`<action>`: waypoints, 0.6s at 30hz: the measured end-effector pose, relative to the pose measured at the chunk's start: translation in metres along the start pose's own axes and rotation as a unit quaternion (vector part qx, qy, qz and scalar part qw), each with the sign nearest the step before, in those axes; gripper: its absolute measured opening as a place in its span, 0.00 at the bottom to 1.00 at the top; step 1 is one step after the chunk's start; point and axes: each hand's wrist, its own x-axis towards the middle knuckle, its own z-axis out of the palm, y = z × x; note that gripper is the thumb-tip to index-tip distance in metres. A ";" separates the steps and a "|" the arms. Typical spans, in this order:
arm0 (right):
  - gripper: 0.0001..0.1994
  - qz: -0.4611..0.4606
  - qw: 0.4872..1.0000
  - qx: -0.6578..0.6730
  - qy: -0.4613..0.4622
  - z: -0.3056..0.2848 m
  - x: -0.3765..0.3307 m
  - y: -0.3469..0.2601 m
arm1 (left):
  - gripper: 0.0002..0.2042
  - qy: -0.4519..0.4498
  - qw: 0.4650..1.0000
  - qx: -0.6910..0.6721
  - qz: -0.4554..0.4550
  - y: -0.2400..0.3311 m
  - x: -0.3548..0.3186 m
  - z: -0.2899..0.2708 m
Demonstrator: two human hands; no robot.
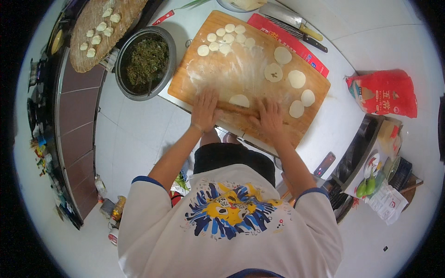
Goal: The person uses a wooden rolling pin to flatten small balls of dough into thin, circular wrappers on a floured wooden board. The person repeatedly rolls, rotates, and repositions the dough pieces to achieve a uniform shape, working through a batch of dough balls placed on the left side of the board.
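On the floured wooden board (204, 69), a rolling pin (236, 109) lies crosswise near the front edge. My left hand (205, 110) rests flat over its left end, fingers stretched forward. Over the other end lies my right hand (270, 118), also with outstretched, slightly spread fingers. The palms hide the pin's ends. A round dough wrapper (239, 100) shows just beyond the pin, its near edge partly covered. Larger rolled wrappers (296, 79) lie along the board's right side, one with a dark smear (273, 72) on it. Several small flattened dough pieces (225, 49) sit at the far left.
Left of the board stands a grey pot (170, 60) of dark green chopped filling (147, 60) with a utensil. Beyond it, a round tray (81, 60) carries dumplings (101, 27). A cleaver (282, 15) and a knife (315, 44) lie behind; a red bag (384, 92) and phone (324, 164) are right.
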 end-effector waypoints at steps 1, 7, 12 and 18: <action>0.30 -0.006 0.999 0.017 -0.048 -0.002 -0.007 -0.002 | 0.35 -0.008 1.000 0.018 -0.003 -0.004 -0.018 0.013; 0.22 0.096 0.972 0.150 -0.153 -0.009 0.013 0.004 | 0.36 0.068 0.994 0.034 -0.074 -0.005 0.036 0.010; 0.17 0.173 0.929 0.323 0.059 -0.005 -0.014 0.022 | 0.35 0.047 0.998 0.037 -0.029 0.040 0.013 0.037; 0.15 0.284 0.875 0.373 0.120 -0.003 -0.061 0.039 | 0.37 -0.126 0.992 0.003 -0.027 0.093 -0.002 0.064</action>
